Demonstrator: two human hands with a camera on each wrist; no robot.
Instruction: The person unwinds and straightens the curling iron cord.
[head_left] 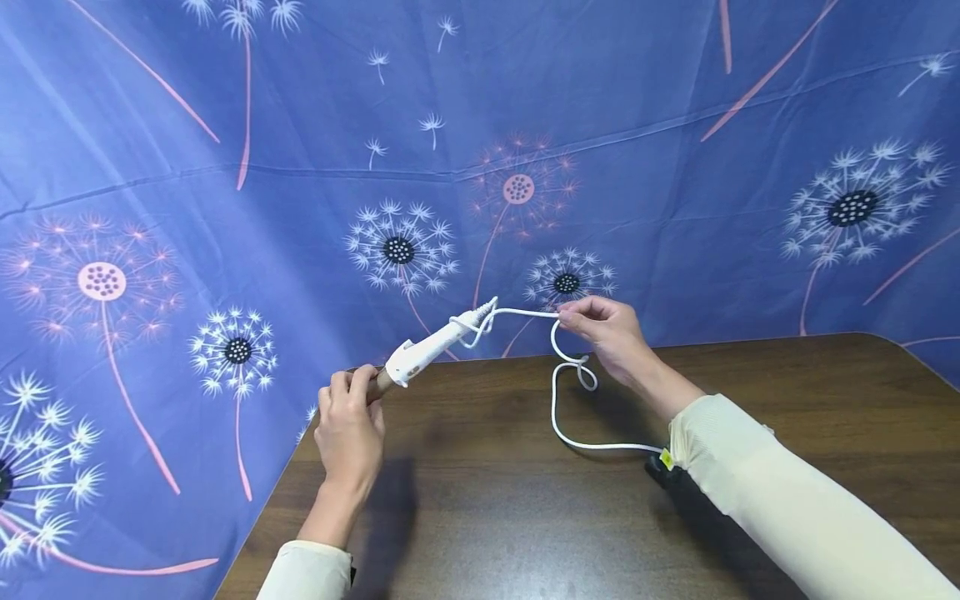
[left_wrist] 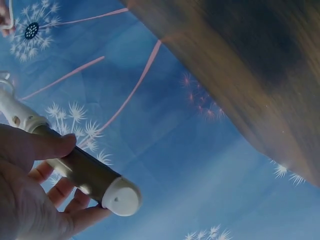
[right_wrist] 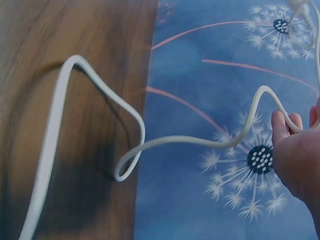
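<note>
My left hand [head_left: 350, 427] grips the brown barrel [left_wrist: 87, 167] of a curling iron [head_left: 427, 352] with a white handle, raised and tilted above the table. In the left wrist view, the thumb lies on one side of the barrel and the fingers on the other, near its white end cap [left_wrist: 122, 196]. A white power cord [head_left: 525, 312] loops around the handle's cord end. Fingertips of my right hand [head_left: 611, 333] pinch this cord to the right of the handle. Below that hand the cord [right_wrist: 180, 140] hangs in a loose curl down toward the table.
The brown wooden table [head_left: 480, 517] stretches beneath both hands. Behind it hangs a blue cloth [head_left: 675, 200] with a dandelion pattern. A yellow tag [head_left: 666, 458] and a dark object [head_left: 657, 473] show beside the right sleeve, where the cord runs out of sight.
</note>
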